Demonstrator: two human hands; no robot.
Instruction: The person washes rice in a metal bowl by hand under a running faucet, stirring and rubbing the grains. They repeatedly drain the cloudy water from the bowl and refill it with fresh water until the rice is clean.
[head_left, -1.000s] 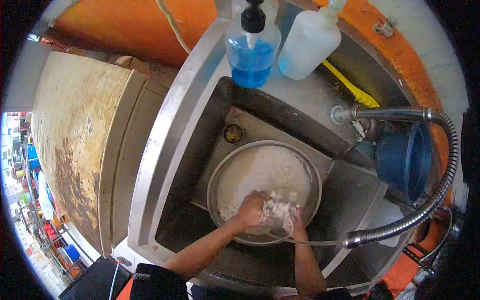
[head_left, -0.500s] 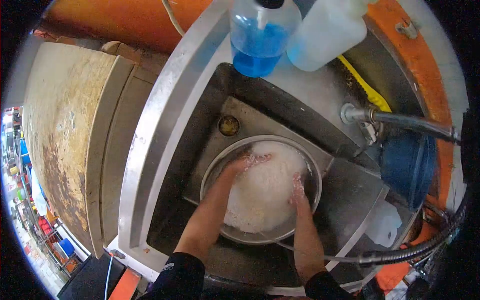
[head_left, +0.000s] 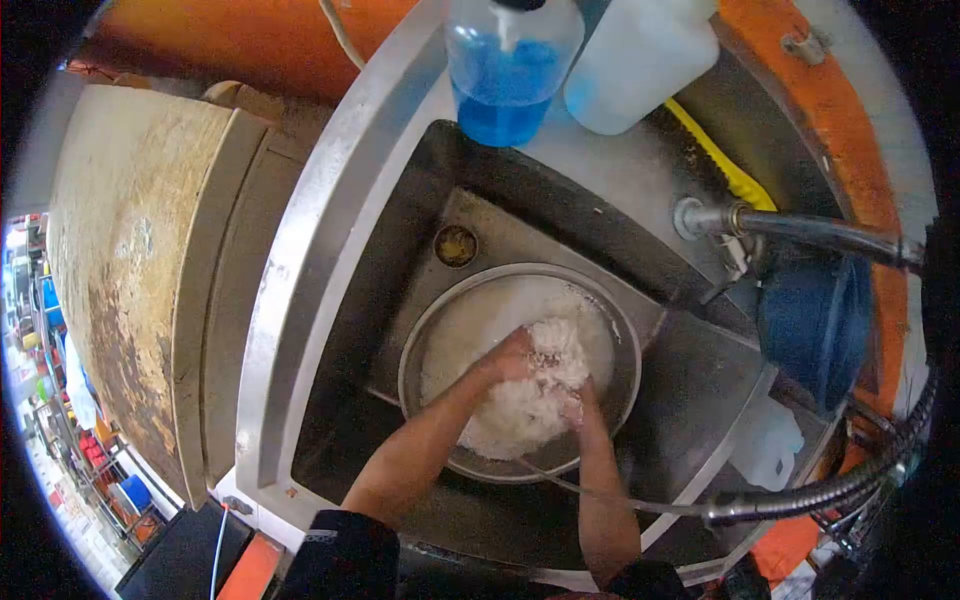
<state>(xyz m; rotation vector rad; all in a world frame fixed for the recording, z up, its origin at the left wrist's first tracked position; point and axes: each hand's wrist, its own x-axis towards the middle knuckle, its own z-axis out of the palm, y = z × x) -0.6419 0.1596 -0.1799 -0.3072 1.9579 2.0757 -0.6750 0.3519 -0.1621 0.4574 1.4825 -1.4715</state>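
Observation:
A round metal basin (head_left: 404,375) sits in the sink, holding wet white rice (head_left: 500,412) in cloudy water. Near the middle of it, my left hand (head_left: 512,356) is cupped against a raised heap of the rice. Facing it from the right, my right hand (head_left: 573,404) presses into the same heap, its fingers partly covered by grains. Between the two hands the rice is bunched up and slightly blurred. A thin stream of water runs from a flexible hose (head_left: 760,510) over my right forearm into the basin.
The steel sink (head_left: 262,330) surrounds the basin, with a drain (head_left: 456,246) behind it. On the back ledge stand a bottle of blue liquid (head_left: 505,85) and a whitish jug (head_left: 640,65). A metal tap (head_left: 790,225), blue bucket (head_left: 815,330) and plastic container (head_left: 768,445) are at right.
My hands were apart, spread at opposite sides of the rice. They have come together near the basin's middle, bunching rice between them. The camera view has shifted slightly.

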